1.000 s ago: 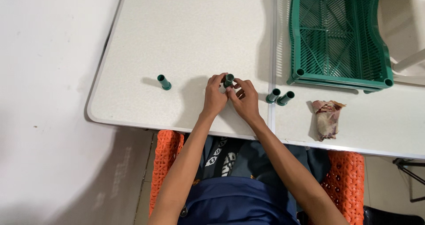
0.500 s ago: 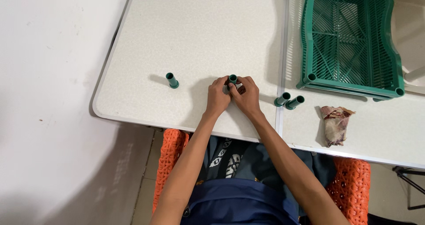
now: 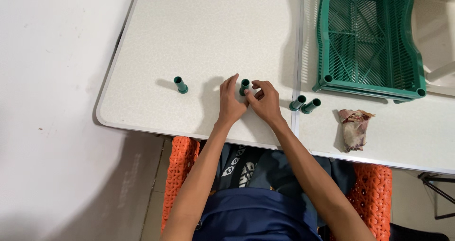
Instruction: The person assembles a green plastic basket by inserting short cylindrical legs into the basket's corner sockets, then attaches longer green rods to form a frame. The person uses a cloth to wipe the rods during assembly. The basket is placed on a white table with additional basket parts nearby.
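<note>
A short green tube (image 3: 244,86) stands on the white table (image 3: 204,32) between my hands. My right hand (image 3: 266,103) pinches it from the right with thumb and forefinger, and a small brownish scrap shows under its fingers. My left hand (image 3: 231,102) rests just left of the tube with its fingers spread and straight, at most brushing it. Another green tube (image 3: 180,85) stands upright farther left. Two more green tubes (image 3: 304,104) lie side by side to the right of my right hand.
A green slatted plastic crate (image 3: 367,37) sits at the back right. A crumpled brownish rag (image 3: 353,128) lies near the front edge on the right. A seam (image 3: 297,46) splits the tabletop. I sit on an orange woven chair (image 3: 179,170).
Both hands were wrapped around the tube, held slightly up. Now it stands on the table and my left fingers have come off it and spread.
</note>
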